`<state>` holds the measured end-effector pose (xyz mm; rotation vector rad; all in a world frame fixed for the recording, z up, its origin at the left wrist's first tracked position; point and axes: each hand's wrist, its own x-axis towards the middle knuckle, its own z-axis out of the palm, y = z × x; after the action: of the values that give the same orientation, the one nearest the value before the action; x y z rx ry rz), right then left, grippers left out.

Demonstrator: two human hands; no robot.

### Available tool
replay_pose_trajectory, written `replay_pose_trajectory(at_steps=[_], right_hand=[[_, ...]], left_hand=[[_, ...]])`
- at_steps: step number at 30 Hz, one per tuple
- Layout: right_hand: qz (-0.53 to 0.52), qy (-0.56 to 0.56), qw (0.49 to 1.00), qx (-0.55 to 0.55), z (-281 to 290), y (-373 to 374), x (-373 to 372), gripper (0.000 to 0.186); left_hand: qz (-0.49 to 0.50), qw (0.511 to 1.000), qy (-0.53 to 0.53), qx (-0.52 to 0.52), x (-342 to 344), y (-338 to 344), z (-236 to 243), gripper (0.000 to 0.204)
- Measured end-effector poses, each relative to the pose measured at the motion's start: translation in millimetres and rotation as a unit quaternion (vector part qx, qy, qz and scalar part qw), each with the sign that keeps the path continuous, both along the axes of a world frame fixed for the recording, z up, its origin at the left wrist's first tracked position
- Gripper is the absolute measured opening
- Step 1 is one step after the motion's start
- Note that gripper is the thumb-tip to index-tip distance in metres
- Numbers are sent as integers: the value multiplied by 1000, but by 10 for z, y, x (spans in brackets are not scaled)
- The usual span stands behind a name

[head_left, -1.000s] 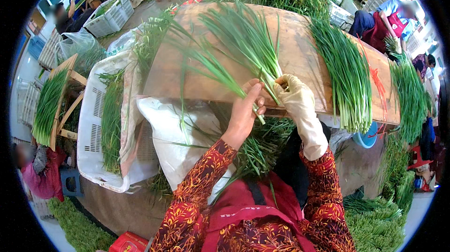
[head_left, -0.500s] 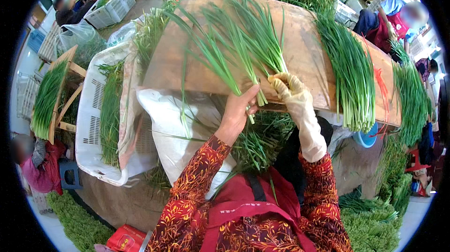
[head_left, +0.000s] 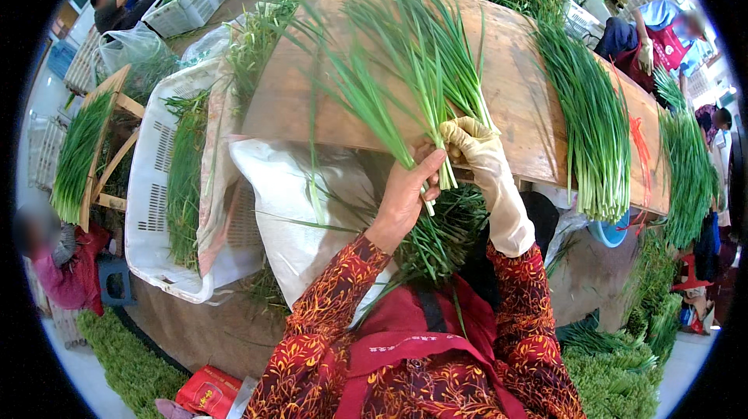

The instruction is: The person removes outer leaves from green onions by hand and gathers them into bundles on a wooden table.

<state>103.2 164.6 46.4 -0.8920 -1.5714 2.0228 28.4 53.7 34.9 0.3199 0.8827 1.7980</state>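
My bare left hand (head_left: 407,189) closes around the pale stem ends of a small bunch of garlic chives (head_left: 366,107), whose leaves fan up and to the left. Against it, in a cream glove, my right hand (head_left: 474,146) pinches at the stems of a middle bunch of chives (head_left: 425,88). Just beyond the glove, another few chives (head_left: 467,68) lie on the wooden board (head_left: 514,107), stems toward me. The gloved fingertips are partly hidden among the stems.
A large row of chives (head_left: 588,123) lies on the board's right, beside red ties (head_left: 639,142). At left stands a white crate (head_left: 152,185) of greens, near a white sack (head_left: 273,193). A blue bucket (head_left: 612,232) sits under the board. Co-workers sit on both sides.
Both hands have come closer together. The left hand and its chives have shifted right, and the right hand has moved from the far stems onto the middle ones.
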Motion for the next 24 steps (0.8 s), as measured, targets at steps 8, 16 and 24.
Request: replay_pose_trajectory(at_steps=[8, 16, 24], right_hand=[[-31, 20, 999, 25, -8, -109, 21, 18], [-21, 78, 996, 35, 52, -238, 31, 17], [43, 34, 998, 6, 170, -190, -32, 20]], left_hand=[[37, 999, -35, -12, 16, 14, -45, 21], [67, 997, -33, -7, 9, 48, -9, 27], [63, 997, -46, 22, 3, 32, -56, 27]])
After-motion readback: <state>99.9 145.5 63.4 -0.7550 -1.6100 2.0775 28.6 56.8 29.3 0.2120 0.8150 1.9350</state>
